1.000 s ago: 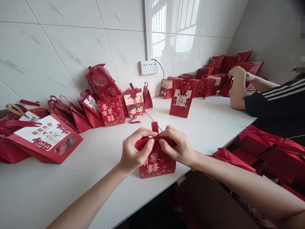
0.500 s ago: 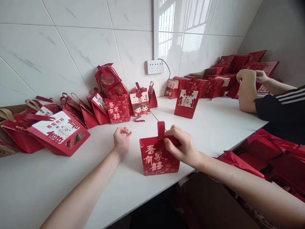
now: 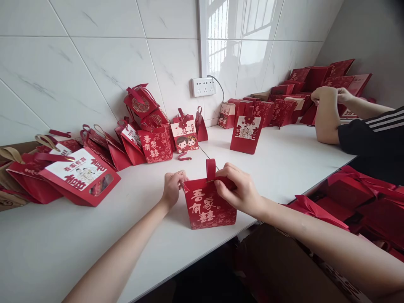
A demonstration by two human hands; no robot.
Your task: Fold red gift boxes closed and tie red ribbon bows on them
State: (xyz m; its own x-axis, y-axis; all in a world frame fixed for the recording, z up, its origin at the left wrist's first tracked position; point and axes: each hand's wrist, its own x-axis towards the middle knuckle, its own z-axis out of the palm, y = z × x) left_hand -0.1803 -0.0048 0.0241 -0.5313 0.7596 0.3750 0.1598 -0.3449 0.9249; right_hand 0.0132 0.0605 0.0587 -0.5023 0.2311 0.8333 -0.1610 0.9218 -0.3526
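Observation:
A red gift box [image 3: 211,212] with pale characters stands upright on the white table in front of me. A red ribbon loop [image 3: 210,169] rises from its top edge. My right hand [image 3: 238,189] pinches the top edge right of the loop, its thumb on the front and fingers behind. At the box's upper left corner is my left hand [image 3: 173,188], its fingers curled and closed on the edge; the fingertips are partly hidden. Behind the box lies a short loose ribbon [image 3: 184,156] on the table.
Several finished-looking red gift boxes [image 3: 158,145] line the wall at left. One box with a white card [image 3: 247,134] stands right of centre. A co-worker's arm [image 3: 328,115] reaches among more boxes at far right. Below the table edge [image 3: 189,269] is a carton [image 3: 277,261].
My left hand has moved right, from open table to the upper left corner of the gift box. My right hand keeps its pinch on the top edge.

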